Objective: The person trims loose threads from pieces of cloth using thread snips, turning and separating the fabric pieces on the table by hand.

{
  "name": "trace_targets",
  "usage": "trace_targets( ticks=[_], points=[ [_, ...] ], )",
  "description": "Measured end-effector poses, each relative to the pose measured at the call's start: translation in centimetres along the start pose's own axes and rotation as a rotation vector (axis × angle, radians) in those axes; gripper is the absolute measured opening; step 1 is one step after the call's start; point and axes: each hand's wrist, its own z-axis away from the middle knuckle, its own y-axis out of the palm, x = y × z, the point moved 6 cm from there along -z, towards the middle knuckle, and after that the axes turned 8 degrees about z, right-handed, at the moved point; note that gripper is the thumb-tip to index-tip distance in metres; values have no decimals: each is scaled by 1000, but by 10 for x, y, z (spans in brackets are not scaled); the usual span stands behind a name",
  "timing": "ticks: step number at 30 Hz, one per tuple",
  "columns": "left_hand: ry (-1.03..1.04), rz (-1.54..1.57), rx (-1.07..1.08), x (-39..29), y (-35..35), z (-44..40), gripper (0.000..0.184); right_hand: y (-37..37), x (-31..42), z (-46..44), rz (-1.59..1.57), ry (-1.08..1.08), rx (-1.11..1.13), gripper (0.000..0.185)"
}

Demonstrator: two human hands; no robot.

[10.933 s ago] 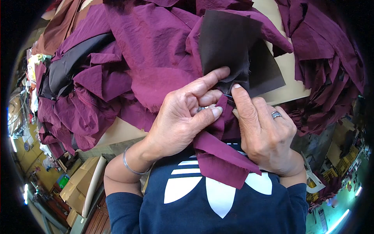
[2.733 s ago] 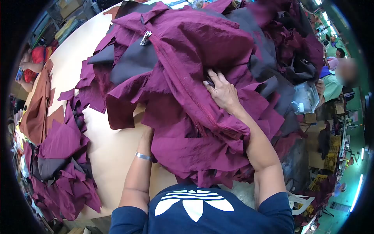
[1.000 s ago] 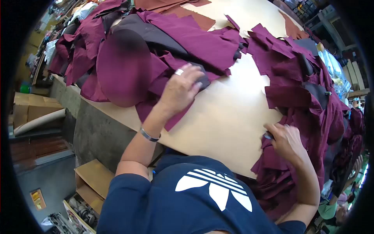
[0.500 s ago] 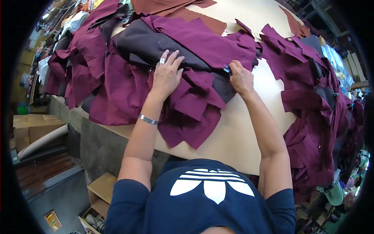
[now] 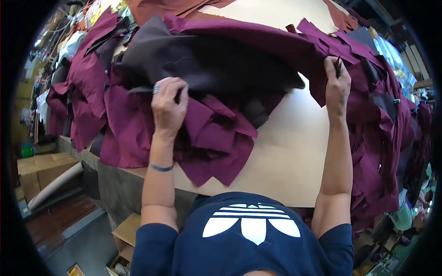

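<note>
My left hand (image 5: 169,106), with a ring on it, is closed at the lower edge of a dark grey cloth piece (image 5: 198,60), fingers pinched on that edge. Out to the right, my right hand (image 5: 338,87) is closed and holds up the end of a burgundy cloth piece (image 5: 258,39). A small dark pointed object (image 5: 339,67) sticks out between its fingers; its kind is not clear. The burgundy piece stretches along the far side of the dark one. Below my left hand lie cut burgundy pieces (image 5: 216,152) with notched ends.
Heaps of burgundy cloth (image 5: 375,138) hang over the right side of the pale table (image 5: 276,152), and more (image 5: 83,92) lie at the left. Rust-brown cloth (image 5: 161,11) is at the back. Cardboard boxes (image 5: 46,172) and a pale tube (image 5: 55,186) stand at lower left.
My right hand has moved right and up, lifting the burgundy cloth's end. My left hand has shifted left and down, its spread fingers now closed. The dark cloth is opened out wider.
</note>
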Motion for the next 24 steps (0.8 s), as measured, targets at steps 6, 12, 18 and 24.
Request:
trace_targets(
  ticks=[6,12,18,24],
  points=[
    [-215,-259,197,-1,-16,-16,15,65,-21,114,461,-437,662,29],
    [73,-116,296,-54,38,-61,23,54,-40,89,114,-32,390,16],
    [-91,144,507,-57,101,-47,38,69,-80,54,170,318,211,45],
    [-558,378,595,-43,108,-25,57,94,39,124,240,-559,453,31]
  ],
)
